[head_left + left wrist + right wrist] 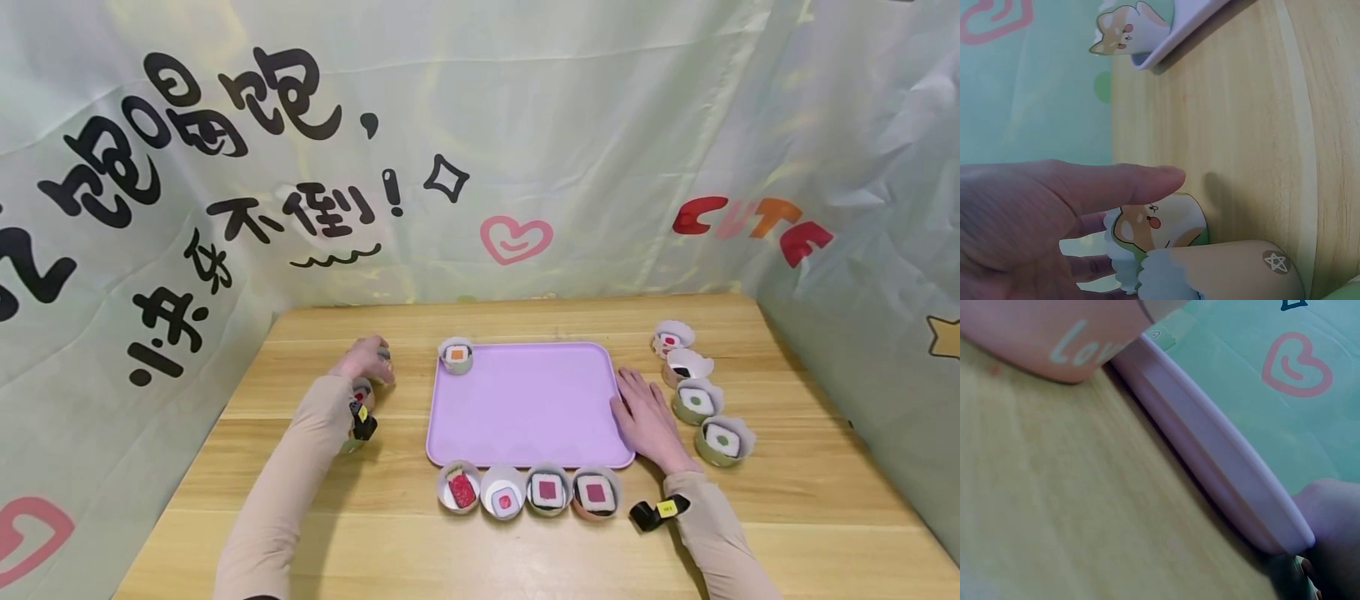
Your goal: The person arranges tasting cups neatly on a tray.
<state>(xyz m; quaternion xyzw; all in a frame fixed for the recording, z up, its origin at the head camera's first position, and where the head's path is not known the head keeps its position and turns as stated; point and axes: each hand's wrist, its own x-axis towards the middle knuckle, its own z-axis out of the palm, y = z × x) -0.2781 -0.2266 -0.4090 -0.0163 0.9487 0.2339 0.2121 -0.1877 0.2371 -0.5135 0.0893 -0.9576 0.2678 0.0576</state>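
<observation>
At the left of the table, my left hand [363,360] reaches over a paper cup [1163,225] with a dog print and scalloped rim. Its thumb [1141,185] is straight along the near side, and the other fingers extend behind the rim, partly hidden by the cup. More cups, one a tan cup [1229,269] with a star mark, stand beside it under the wrist. On the right, my right hand [648,417] lies with extended fingers on the right edge of the purple tray [525,408]. One cup [456,356] holding a sushi-like piece with an orange centre sits in the tray's far left corner.
Along the tray's front edge stand several cups with sushi-like pieces, among them a red-topped one [460,487] and a purple-centred one [595,493]. Several more, including a green-centred one [722,442], line up right of my right hand. Printed cloth [585,167] walls the table.
</observation>
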